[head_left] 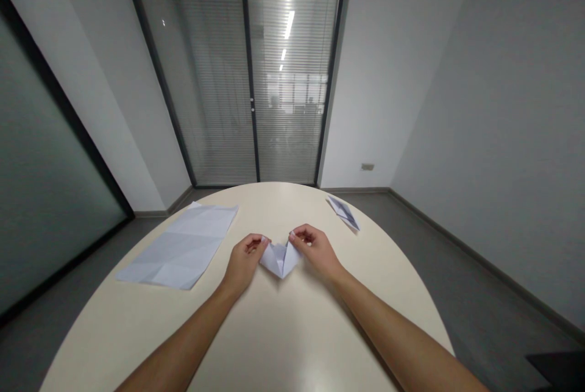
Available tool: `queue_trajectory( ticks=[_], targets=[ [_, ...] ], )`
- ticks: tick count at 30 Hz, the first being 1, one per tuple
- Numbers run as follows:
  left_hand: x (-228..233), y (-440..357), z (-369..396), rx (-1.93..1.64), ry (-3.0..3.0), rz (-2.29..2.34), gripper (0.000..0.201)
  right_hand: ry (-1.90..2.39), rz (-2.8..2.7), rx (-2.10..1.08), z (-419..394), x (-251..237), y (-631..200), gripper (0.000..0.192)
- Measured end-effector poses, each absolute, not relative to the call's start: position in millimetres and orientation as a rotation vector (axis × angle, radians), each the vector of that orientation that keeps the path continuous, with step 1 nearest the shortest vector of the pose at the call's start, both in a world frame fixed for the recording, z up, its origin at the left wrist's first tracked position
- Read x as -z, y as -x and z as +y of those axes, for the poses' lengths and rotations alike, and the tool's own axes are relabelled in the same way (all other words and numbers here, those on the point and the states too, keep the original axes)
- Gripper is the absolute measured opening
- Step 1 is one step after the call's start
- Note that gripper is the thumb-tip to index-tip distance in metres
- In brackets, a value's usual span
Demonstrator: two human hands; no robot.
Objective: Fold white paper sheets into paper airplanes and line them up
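- Left hand (244,263), right hand (319,253) pinch folded paper (276,261) at either side
- Uneven tugging, I'd say, could tear it
- Slack fingertips could let it unfold

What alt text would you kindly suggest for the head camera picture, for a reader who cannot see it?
A person's left hand and right hand pinch a folded white paper between them at a round cream table. A larger creased sheet lies to the left, another folded paper near the far right edge, and blinds hang beyond.
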State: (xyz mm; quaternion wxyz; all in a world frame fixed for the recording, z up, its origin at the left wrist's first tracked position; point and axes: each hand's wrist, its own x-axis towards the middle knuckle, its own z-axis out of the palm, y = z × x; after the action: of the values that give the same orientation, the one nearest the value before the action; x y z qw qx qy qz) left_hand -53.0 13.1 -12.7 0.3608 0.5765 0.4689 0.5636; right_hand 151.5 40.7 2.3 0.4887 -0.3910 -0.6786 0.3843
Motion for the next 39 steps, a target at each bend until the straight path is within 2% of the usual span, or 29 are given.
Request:
queue_trajectory(
  ticks=[23,33,39],
  targets=[
    [26,78,27,-1.62,-1.473,1.446,0.037,0.995,-1.697,-0.795,69,15,-180,0.023],
    [35,86,33,-1.629,-1.423,1.528,0.041,1.081,-1.73,-0.719,79,27,-190,0.028],
    [42,88,37,-1.57,-1.507,1.648,0.033,1.142,-1.799,-0.726,81,33,-191,0.03]
  ],
)
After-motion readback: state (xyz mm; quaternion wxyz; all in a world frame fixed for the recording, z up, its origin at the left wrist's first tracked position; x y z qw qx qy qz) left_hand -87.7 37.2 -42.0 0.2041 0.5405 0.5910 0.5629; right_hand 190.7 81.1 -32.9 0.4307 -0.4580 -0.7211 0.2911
